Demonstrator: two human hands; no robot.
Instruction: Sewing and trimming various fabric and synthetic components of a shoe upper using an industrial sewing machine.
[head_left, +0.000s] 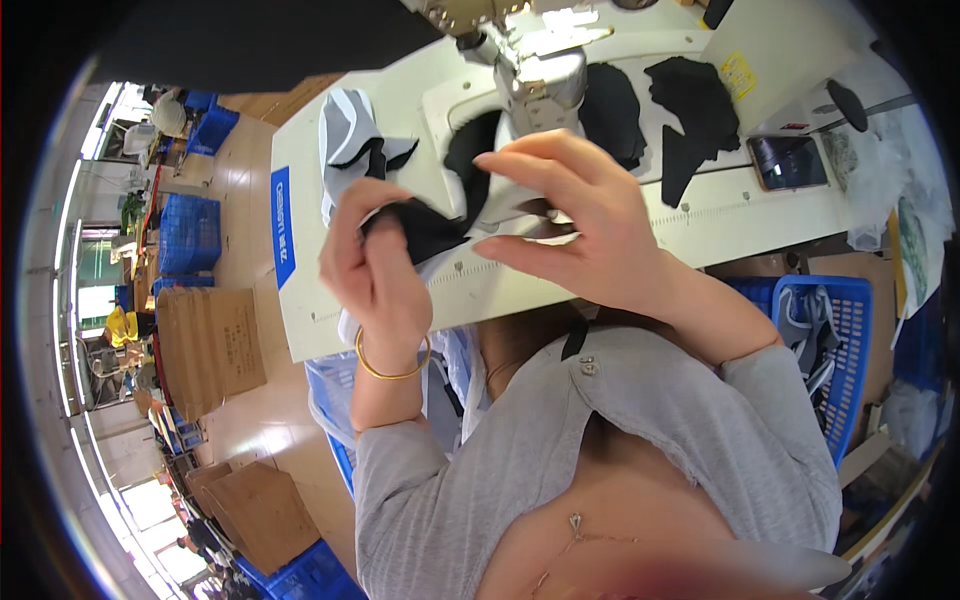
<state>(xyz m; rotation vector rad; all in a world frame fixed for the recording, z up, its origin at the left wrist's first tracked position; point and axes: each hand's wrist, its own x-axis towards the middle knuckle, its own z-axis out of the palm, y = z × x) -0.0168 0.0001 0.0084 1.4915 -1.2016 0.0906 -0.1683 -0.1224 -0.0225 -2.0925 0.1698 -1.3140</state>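
My left hand (pixel 375 265) pinches a curved black fabric piece (pixel 430 232) over the near edge of the white sewing table (pixel 390 305). The strip bends up from my fingers toward the sewing machine head (pixel 540 90). My right hand (pixel 590 220) hovers on the strip's other side, thumb and forefinger spread wide. Its forefinger tip is close to the black fabric; whether they touch I cannot tell. Small dark shapes show under that palm, too shaded to name. Left of the machine lies a stack of grey, white and black fabric pieces (pixel 352 135).
Black cut pieces (pixel 695 110) and another black piece (pixel 612 110) lie right of the machine. A phone-like dark device (pixel 788 163) rests near the right end. Below the table, a blue basket (pixel 850 360) holds grey pieces. Cardboard boxes (pixel 210 350) stand on the floor at left.
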